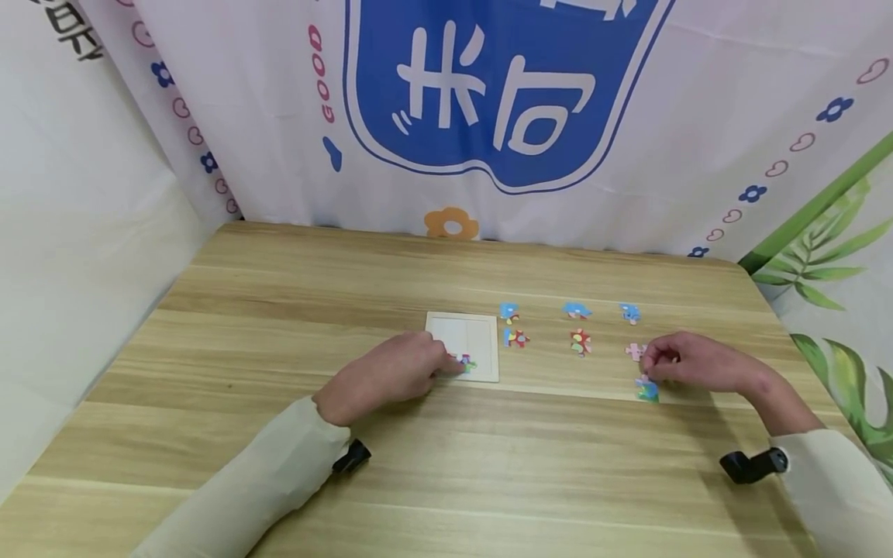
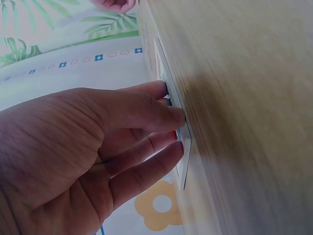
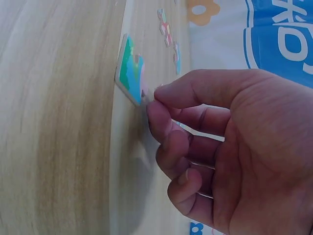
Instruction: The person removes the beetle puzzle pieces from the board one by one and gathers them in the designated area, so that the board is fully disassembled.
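My left hand [image 1: 394,372] reaches over the lower left corner of a square puzzle tray [image 1: 491,349]. Its index fingertip touches small colourful jigsaw pieces [image 1: 467,362] inside the tray. From the left wrist view, the thumb and fingers of this hand [image 2: 142,132] are spread along the tray [image 2: 182,176], seen edge-on. My right hand [image 1: 687,362] is at the right group of pieces, beside a pink piece [image 1: 635,351] and a blue-green piece [image 1: 647,389]. Its fingers are bent, thumb and index tips close together [image 3: 155,98]; I cannot tell whether they pinch a piece.
Several loose pieces lie in two rows right of the tray, among them a blue piece [image 1: 577,311] and a red-yellow piece [image 1: 580,342]. A printed curtain [image 1: 279,170] hangs behind the wooden table [image 1: 488,480]; white cloth [image 1: 84,256] covers the left side.
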Action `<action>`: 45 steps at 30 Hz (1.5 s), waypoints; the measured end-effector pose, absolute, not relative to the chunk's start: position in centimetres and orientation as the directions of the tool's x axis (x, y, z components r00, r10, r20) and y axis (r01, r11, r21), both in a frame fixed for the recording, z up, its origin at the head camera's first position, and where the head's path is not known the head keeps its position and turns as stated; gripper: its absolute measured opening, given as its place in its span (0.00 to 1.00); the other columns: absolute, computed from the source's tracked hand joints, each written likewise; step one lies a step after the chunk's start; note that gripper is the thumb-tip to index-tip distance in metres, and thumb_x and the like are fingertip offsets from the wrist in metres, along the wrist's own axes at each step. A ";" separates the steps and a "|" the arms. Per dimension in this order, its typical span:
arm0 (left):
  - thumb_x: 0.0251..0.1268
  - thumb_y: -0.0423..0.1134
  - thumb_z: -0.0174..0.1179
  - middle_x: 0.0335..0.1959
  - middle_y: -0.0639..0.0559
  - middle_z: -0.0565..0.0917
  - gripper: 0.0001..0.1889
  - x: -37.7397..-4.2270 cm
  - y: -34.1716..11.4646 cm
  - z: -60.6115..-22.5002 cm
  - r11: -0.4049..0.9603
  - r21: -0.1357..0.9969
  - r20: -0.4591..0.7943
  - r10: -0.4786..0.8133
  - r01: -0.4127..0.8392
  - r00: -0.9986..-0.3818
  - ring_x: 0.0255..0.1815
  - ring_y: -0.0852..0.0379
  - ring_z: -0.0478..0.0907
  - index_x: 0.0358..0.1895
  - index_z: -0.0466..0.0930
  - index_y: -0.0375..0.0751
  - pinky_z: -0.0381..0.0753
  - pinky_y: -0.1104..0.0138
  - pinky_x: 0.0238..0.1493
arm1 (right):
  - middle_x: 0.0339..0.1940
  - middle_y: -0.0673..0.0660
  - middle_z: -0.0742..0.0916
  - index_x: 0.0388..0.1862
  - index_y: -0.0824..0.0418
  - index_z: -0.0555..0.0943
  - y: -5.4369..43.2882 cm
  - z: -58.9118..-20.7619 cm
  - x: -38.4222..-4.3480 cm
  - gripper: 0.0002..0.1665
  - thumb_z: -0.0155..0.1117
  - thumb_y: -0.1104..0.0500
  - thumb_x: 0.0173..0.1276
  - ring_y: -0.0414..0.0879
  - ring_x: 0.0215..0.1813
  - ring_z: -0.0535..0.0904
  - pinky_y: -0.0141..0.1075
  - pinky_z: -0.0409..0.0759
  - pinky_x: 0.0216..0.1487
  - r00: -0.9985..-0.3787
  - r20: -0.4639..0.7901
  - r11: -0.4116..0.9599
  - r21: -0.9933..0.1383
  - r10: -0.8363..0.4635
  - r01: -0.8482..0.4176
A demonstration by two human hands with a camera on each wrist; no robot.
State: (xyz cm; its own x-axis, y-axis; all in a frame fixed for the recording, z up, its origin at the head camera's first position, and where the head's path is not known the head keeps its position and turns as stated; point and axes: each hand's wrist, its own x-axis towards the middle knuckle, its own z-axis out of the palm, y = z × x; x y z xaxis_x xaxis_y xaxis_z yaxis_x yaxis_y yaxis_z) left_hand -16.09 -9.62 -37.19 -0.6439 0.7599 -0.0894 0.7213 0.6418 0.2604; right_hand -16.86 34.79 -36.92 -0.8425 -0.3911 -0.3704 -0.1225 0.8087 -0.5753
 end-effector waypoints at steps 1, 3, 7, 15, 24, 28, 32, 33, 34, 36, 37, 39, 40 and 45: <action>0.62 0.16 0.61 0.49 0.48 0.89 0.25 -16.1 -9.6 -37.2 0.644 0.258 -0.091 0.758 0.720 -0.646 0.41 0.58 0.84 0.57 0.89 0.46 0.80 0.67 0.40 | 0.32 0.51 0.79 0.39 0.59 0.82 34.7 -36.8 -16.8 0.02 0.64 0.62 0.73 0.45 0.34 0.71 0.35 0.69 0.34 -0.849 -0.359 0.815 -0.564 -0.387 -0.133; 0.63 0.17 0.62 0.49 0.48 0.89 0.25 -16.1 -9.5 -37.2 0.648 0.250 -0.092 0.756 0.720 -0.648 0.40 0.59 0.84 0.57 0.89 0.46 0.81 0.67 0.40 | 0.32 0.50 0.80 0.40 0.59 0.82 34.4 -36.5 -16.6 0.02 0.64 0.62 0.73 0.45 0.35 0.72 0.35 0.69 0.34 -0.865 -0.329 0.826 -0.541 -0.379 -0.156; 0.64 0.18 0.63 0.48 0.48 0.89 0.24 -16.1 -9.4 -37.1 0.657 0.242 -0.105 0.749 0.714 -0.654 0.39 0.59 0.83 0.57 0.89 0.47 0.80 0.67 0.39 | 0.32 0.49 0.80 0.40 0.59 0.83 33.3 -36.0 -16.3 0.02 0.65 0.61 0.74 0.45 0.36 0.73 0.35 0.71 0.34 -0.875 -0.258 0.823 -0.518 -0.409 -0.232; 0.60 0.16 0.63 0.47 0.46 0.89 0.26 -16.1 -9.5 -37.1 0.637 0.242 -0.081 0.765 0.731 -0.639 0.38 0.59 0.83 0.56 0.89 0.46 0.79 0.67 0.37 | 0.32 0.47 0.82 0.40 0.56 0.84 29.6 -36.0 -15.9 0.01 0.67 0.61 0.74 0.43 0.35 0.75 0.35 0.75 0.35 -0.848 -0.145 0.757 -0.544 -0.510 -0.362; 0.62 0.18 0.62 0.48 0.46 0.89 0.25 -16.0 -9.6 -37.2 0.628 0.253 -0.063 0.769 0.735 -0.636 0.35 0.62 0.80 0.57 0.89 0.47 0.76 0.68 0.34 | 0.34 0.43 0.83 0.42 0.55 0.84 22.9 -36.7 -16.9 0.03 0.68 0.61 0.72 0.41 0.37 0.78 0.37 0.79 0.39 -0.777 -0.081 0.690 -0.523 -0.625 -0.500; 0.64 0.20 0.64 0.43 0.47 0.90 0.22 -16.0 -9.6 -37.2 0.629 0.247 -0.061 0.769 0.737 -0.636 0.29 0.63 0.74 0.56 0.90 0.48 0.73 0.69 0.30 | 0.34 0.42 0.84 0.45 0.56 0.84 19.8 -36.9 -17.2 0.07 0.71 0.57 0.72 0.40 0.36 0.78 0.38 0.79 0.41 -0.726 -0.046 0.639 -0.514 -0.686 -0.572; 0.64 0.20 0.63 0.45 0.49 0.90 0.24 -16.1 -9.6 -37.3 0.635 0.282 -0.067 0.761 0.719 -0.646 0.27 0.63 0.72 0.56 0.89 0.49 0.71 0.69 0.29 | 0.37 0.41 0.85 0.52 0.58 0.84 17.0 -37.2 -17.5 0.17 0.70 0.49 0.73 0.38 0.39 0.80 0.38 0.80 0.44 -0.705 -0.044 0.635 -0.476 -0.708 -0.608; 0.63 0.19 0.63 0.46 0.49 0.90 0.24 -16.1 -9.6 -37.4 0.631 0.293 -0.064 0.762 0.718 -0.644 0.27 0.63 0.71 0.57 0.89 0.49 0.71 0.69 0.29 | 0.39 0.42 0.85 0.54 0.58 0.84 16.4 -37.3 -17.6 0.19 0.69 0.47 0.73 0.38 0.41 0.80 0.38 0.80 0.46 -0.702 -0.044 0.640 -0.456 -0.711 -0.619; 0.63 0.19 0.63 0.47 0.50 0.89 0.25 -16.2 -9.7 -37.5 0.630 0.302 -0.061 0.762 0.716 -0.645 0.26 0.64 0.71 0.57 0.89 0.49 0.71 0.70 0.28 | 0.40 0.42 0.85 0.55 0.58 0.84 15.9 -37.3 -17.7 0.21 0.69 0.46 0.73 0.38 0.42 0.80 0.39 0.80 0.46 -0.703 -0.050 0.648 -0.438 -0.710 -0.623; 0.63 0.19 0.63 0.43 0.50 0.90 0.25 -16.2 -9.7 -37.7 0.611 0.302 -0.041 0.775 0.732 -0.630 0.23 0.63 0.67 0.56 0.90 0.49 0.68 0.70 0.27 | 0.43 0.45 0.86 0.58 0.59 0.83 15.1 -37.4 -18.0 0.23 0.68 0.46 0.74 0.40 0.44 0.81 0.40 0.80 0.47 -0.696 -0.053 0.653 -0.404 -0.716 -0.641; 0.63 0.19 0.63 0.39 0.52 0.90 0.24 -16.3 -9.8 -37.7 0.604 0.301 -0.036 0.781 0.738 -0.624 0.22 0.63 0.65 0.55 0.90 0.50 0.67 0.71 0.26 | 0.44 0.47 0.86 0.58 0.59 0.83 14.7 -37.4 -18.1 0.22 0.69 0.46 0.74 0.41 0.45 0.81 0.40 0.80 0.48 -0.691 -0.051 0.652 -0.388 -0.721 -0.652; 0.63 0.19 0.64 0.31 0.54 0.88 0.24 -16.3 -9.8 -37.7 0.595 0.291 -0.032 0.788 0.749 -0.614 0.21 0.63 0.63 0.55 0.91 0.51 0.65 0.71 0.25 | 0.47 0.49 0.86 0.58 0.58 0.84 14.0 -37.4 -18.4 0.21 0.69 0.48 0.73 0.43 0.47 0.81 0.42 0.80 0.50 -0.679 -0.047 0.645 -0.368 -0.732 -0.670; 0.63 0.20 0.64 0.27 0.55 0.85 0.24 -16.4 -9.9 -37.7 0.594 0.286 -0.032 0.790 0.752 -0.612 0.21 0.62 0.63 0.54 0.91 0.51 0.65 0.70 0.25 | 0.48 0.50 0.85 0.58 0.58 0.84 13.8 -37.4 -18.6 0.20 0.69 0.49 0.73 0.44 0.48 0.81 0.42 0.80 0.50 -0.674 -0.050 0.642 -0.363 -0.737 -0.675; 0.64 0.22 0.65 0.22 0.59 0.75 0.21 -16.4 -9.9 -37.5 0.589 0.244 -0.033 0.799 0.771 -0.600 0.22 0.60 0.63 0.49 0.92 0.52 0.66 0.69 0.26 | 0.50 0.50 0.84 0.58 0.56 0.84 12.9 -37.5 -19.0 0.19 0.70 0.51 0.72 0.44 0.49 0.80 0.43 0.79 0.51 -0.676 -0.085 0.657 -0.353 -0.732 -0.666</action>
State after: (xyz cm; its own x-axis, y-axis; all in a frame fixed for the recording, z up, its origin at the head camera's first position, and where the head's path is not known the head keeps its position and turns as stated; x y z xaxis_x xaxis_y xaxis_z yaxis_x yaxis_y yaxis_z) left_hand -16.43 -9.95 -37.48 -0.6000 0.7993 -0.0331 0.7708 0.5887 0.2436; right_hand -18.96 12.91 -37.47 -0.6762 -0.7318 -0.0852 -0.6663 0.6568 -0.3531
